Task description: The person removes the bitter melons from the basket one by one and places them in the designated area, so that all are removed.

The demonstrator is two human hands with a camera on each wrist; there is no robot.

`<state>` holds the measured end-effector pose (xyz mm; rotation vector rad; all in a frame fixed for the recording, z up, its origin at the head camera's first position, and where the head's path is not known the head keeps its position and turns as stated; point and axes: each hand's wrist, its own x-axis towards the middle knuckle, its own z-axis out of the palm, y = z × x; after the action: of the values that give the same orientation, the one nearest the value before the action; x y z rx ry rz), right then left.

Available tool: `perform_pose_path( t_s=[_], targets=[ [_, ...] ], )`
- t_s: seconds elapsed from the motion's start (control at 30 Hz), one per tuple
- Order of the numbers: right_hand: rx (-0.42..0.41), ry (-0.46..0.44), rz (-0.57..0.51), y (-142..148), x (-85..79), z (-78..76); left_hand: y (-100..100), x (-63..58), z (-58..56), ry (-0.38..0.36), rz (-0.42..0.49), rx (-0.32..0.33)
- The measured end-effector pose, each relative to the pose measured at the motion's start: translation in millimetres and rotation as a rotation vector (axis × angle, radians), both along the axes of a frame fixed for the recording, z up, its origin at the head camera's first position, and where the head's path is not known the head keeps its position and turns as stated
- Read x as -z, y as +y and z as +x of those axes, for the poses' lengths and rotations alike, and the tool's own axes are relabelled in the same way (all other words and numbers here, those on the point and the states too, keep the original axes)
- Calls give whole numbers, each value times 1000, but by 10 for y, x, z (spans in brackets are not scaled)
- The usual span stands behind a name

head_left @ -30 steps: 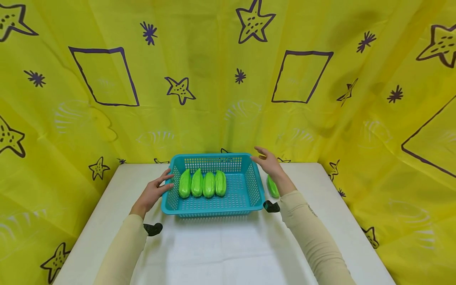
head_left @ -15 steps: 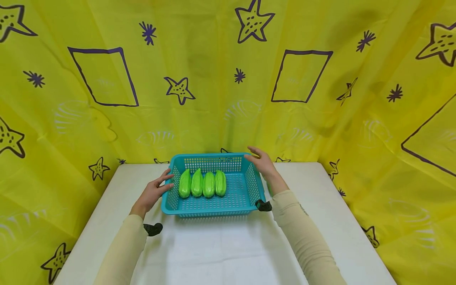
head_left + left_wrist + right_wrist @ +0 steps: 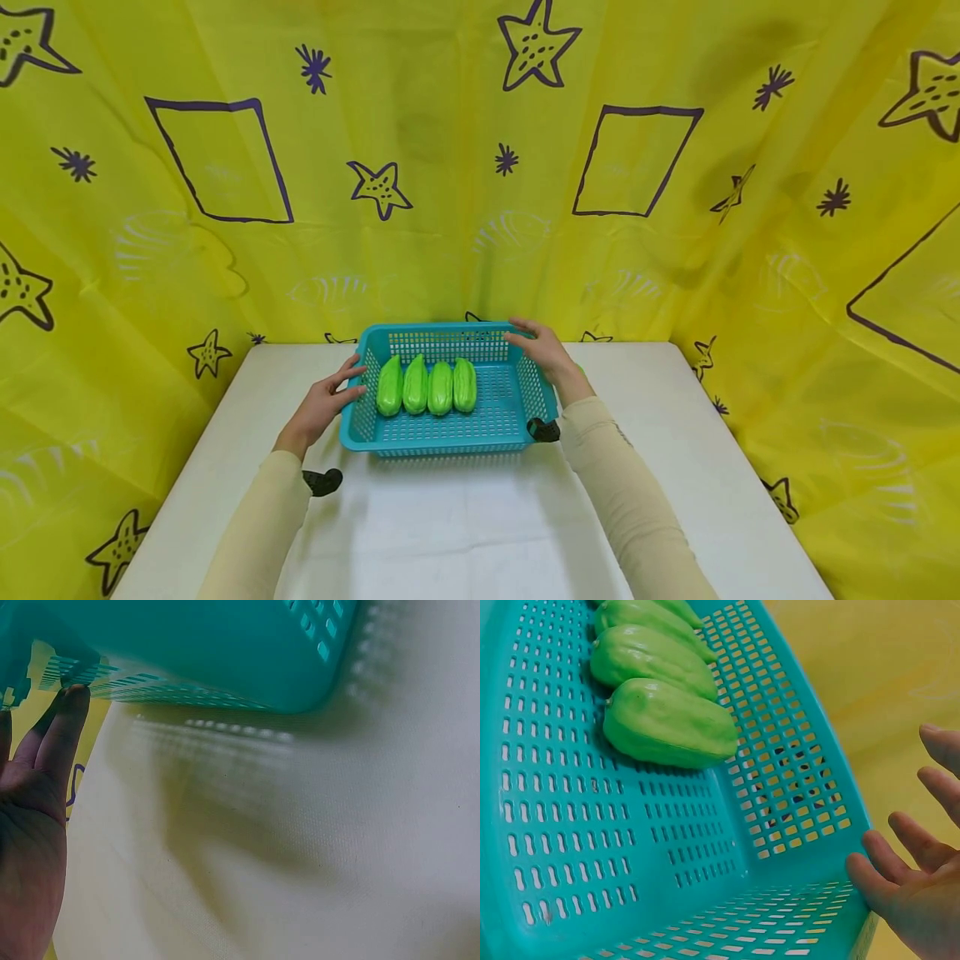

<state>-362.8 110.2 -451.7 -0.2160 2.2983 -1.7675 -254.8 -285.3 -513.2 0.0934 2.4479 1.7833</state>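
Note:
A turquoise perforated plastic basket stands on the white table. Several glossy, light green oblong vegetables lie side by side in its left half; their exact kind is unclear. At the left end, my left hand rests its fingers against the rim. Its visible fingers look fairly straight in the left wrist view, and some tips are hidden by the plastic. My right hand is over the basket's far right corner, fingers spread and slightly bent, holding nothing. A sliver of another green vegetable shows behind the right wrist.
A yellow curtain with drawn stars surrounds the back and sides of the white table. The basket's far rim is close to the curtain. Dark wrist devices show beside both wrists.
My right hand has moved left, from beside the basket to over its far right corner. The right forearm now hides most of the vegetable outside. The left hand and basket stay put.

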Motion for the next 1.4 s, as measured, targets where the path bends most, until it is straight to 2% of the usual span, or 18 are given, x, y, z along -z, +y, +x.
perform_pose_path(
  t_s=[0.53,0.77,1.03,1.4],
  targets=[
    [-33,-40,30,-119,93,-35,-1,1,0,-1,-4,-2],
    [-64,-36,92,-169,142,-9,1,0,-1,-5,-4,0],
    [-48,-100,45,-281,241,-30,2,5,2,-3,-4,-3],
    [-64,-102,71,-392,359,26,-3,7,-4,-1,-8,-2]
  ],
)
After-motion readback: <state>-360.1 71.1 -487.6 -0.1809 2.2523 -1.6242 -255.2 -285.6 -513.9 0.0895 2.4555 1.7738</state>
